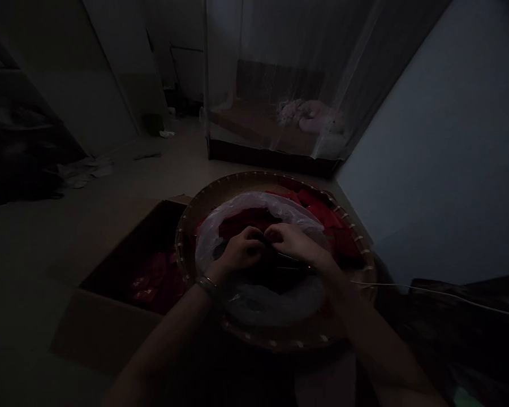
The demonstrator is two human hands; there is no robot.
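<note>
Both of my hands meet over a clear plastic bag whose rim is spread wide inside a round woven basket. My left hand, with a bracelet at the wrist, has its fingers curled in a pinch. Close beside it, my right hand is pinched too. Something small and dark seems to be between the fingertips, too dim to name. Inside the bag lies dark red material. Under my right wrist there is a dark object with a tiny orange light.
Red packets lie along the basket's right side. An open cardboard box with red shiny packets stands at left. A white cord runs off to the right. Behind are a netted bed and a pale wall.
</note>
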